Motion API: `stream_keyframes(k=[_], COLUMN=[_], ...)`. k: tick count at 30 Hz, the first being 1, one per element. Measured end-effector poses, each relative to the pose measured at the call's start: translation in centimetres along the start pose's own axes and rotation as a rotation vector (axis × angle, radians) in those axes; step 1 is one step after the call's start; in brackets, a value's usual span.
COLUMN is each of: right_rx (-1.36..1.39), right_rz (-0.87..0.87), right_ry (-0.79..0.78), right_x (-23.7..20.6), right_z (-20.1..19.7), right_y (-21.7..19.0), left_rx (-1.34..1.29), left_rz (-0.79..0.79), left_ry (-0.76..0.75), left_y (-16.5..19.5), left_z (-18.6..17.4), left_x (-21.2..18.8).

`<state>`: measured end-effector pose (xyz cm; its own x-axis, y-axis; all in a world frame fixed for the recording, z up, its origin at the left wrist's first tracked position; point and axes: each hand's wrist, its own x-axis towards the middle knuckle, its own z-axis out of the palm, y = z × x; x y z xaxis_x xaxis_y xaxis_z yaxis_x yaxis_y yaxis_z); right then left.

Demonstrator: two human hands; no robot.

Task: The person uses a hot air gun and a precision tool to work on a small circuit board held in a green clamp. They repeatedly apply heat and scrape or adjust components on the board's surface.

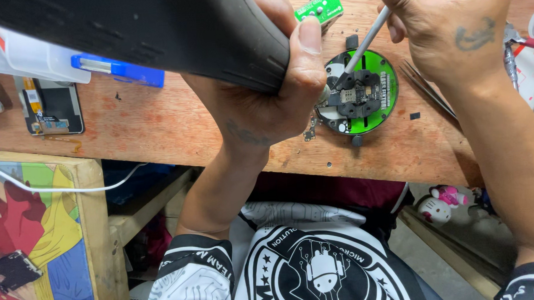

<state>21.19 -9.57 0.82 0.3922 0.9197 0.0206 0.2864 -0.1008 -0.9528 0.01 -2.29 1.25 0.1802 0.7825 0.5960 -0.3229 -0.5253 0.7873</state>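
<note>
black phone screen (52,107) lying flat at left on the bench; white label strip on it

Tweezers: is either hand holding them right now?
No. The tweezers lie on the wooden bench beside the round green fixture; the right hand holds a thin metal tool, the left hand a black handle.

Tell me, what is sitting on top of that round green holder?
On the round green holder sits a small dark circuit board, touched by a thin metal tool. The left hand covers the holder's left edge.
</note>
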Motion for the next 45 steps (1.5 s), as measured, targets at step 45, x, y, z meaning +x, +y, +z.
stream_keyframes(k=[45], right_rx=[-0.167], right_rz=[-0.053], right_ry=[-0.037], right_x=[0.6], right_z=[0.9], right_y=[-0.6], left_rx=[-0.064], left_rz=[-0.014], left_ry=[0.029], left_y=[-0.3], left_z=[0.4], left_x=[-0.2])
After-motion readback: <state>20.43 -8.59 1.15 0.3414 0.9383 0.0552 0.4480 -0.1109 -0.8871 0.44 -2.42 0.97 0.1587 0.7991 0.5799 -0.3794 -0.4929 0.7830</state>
